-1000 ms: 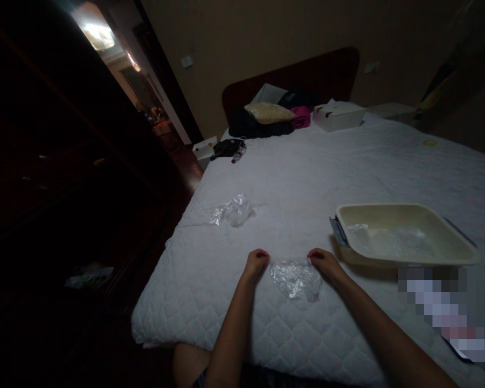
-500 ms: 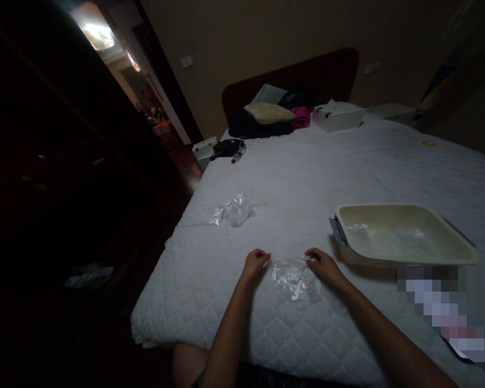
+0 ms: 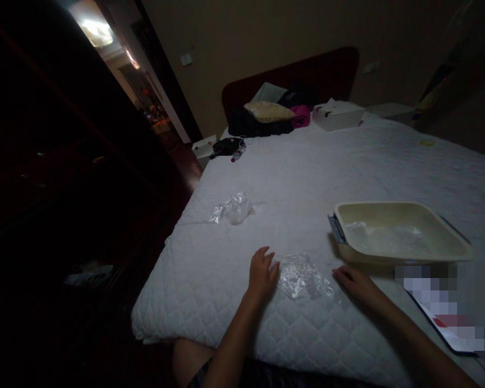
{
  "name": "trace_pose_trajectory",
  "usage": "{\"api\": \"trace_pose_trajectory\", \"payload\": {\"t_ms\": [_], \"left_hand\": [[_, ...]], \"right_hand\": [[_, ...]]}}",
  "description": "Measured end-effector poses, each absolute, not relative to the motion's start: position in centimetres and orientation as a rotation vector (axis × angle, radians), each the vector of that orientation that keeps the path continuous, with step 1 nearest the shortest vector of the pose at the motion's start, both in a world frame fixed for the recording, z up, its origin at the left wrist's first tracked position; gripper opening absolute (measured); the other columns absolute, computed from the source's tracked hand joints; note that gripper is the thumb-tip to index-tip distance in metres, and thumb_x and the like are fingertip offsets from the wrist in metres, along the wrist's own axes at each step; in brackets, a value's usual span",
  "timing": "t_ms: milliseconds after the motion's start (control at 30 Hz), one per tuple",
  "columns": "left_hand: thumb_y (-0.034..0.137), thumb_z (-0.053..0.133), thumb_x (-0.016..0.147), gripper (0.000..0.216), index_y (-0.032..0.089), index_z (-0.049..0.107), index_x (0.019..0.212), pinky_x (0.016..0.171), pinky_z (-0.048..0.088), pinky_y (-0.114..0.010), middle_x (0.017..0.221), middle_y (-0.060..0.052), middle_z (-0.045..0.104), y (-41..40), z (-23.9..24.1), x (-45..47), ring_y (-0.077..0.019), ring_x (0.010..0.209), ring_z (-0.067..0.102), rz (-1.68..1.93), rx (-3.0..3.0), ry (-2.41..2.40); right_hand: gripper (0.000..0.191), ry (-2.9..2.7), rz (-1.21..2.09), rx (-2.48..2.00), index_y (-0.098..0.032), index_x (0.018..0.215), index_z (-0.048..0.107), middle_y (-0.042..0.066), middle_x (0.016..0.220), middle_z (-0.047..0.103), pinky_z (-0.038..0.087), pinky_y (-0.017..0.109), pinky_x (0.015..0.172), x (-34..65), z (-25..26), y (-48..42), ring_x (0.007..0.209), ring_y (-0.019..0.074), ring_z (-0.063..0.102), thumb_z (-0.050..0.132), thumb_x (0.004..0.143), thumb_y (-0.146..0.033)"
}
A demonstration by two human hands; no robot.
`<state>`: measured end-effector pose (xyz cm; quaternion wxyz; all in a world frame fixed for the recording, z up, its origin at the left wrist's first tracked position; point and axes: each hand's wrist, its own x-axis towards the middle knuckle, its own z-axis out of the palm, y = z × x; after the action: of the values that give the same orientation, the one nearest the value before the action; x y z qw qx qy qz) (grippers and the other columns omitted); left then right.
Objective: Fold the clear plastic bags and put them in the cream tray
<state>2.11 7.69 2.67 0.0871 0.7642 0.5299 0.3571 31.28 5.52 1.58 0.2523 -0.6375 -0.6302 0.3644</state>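
A crumpled clear plastic bag (image 3: 303, 277) lies flat on the white quilted bed (image 3: 307, 178) in front of me. My left hand (image 3: 262, 272) rests open on the quilt with its fingers spread, touching the bag's left edge. My right hand (image 3: 353, 281) lies flat and open on the quilt just right of the bag, fingertips near its right edge. Neither hand holds anything.
A beige square tray (image 3: 400, 231) with clear plastic inside sits to the right. Another crumpled plastic bag (image 3: 233, 209) lies further up on the left. Pillows, clothes and a white box (image 3: 337, 114) are piled at the headboard. The bed's left edge drops to a dark floor.
Both hands were pinching the bag's top corners; now they have let go and lie flat beside it. The right hand moved right and down. The bag now lies flatter.
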Motion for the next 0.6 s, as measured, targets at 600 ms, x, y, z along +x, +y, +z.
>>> {"api": "trace_pose_trajectory", "payload": {"t_ms": [600], "left_hand": [[0.02,0.051,0.081,0.014,0.019,0.058,0.093,0.1,0.03,-0.044,0.111,-0.006,0.053,5.4,3.3,4.6,-0.0213,0.111,0.043,0.609,2.621,1.426]], "right_hand": [[0.04,-1.207,1.589,-1.562,-0.015,0.095,0.058,0.006,0.073,0.063,0.04,0.023,0.04,25.6,1.5,4.0,0.051,0.0126,0.053,0.054,0.069,-0.045]]}}
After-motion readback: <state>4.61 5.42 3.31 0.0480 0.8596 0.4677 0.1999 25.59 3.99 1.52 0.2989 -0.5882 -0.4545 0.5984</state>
